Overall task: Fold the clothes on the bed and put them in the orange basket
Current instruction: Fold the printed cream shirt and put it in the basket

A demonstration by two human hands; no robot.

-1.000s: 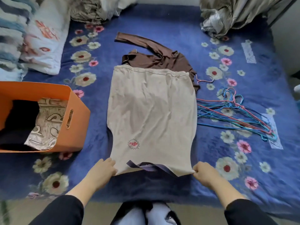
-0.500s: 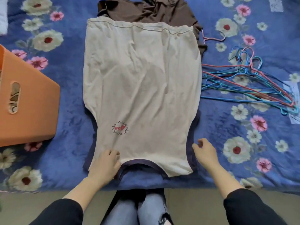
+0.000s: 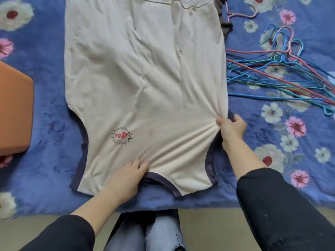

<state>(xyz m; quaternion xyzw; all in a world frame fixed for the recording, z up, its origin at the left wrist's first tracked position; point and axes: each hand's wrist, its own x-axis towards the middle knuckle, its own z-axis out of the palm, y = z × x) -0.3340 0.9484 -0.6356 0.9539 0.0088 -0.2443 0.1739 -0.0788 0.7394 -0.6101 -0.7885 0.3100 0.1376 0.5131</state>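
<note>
A cream sleeveless top (image 3: 145,78) with dark navy trim and a small red print lies flat on the blue floral bed (image 3: 50,124), neckline toward me. My left hand (image 3: 126,176) rests flat on the fabric just above the neckline. My right hand (image 3: 231,127) pinches a bunch of the cream fabric at the right armhole edge, and creases radiate from the grip. A corner of the orange basket (image 3: 14,113) shows at the left edge. A sliver of a brown garment (image 3: 224,24) peeks out past the top's far right corner.
A pile of several blue, teal and red wire hangers (image 3: 282,75) lies on the bed to the right of the top. The bed's near edge runs just in front of my knees (image 3: 145,230), with pale floor below.
The view has closed in on the top. My right hand moved up from beside the shoulder to the right armhole and gathered fabric. My left hand slid right to the neckline.
</note>
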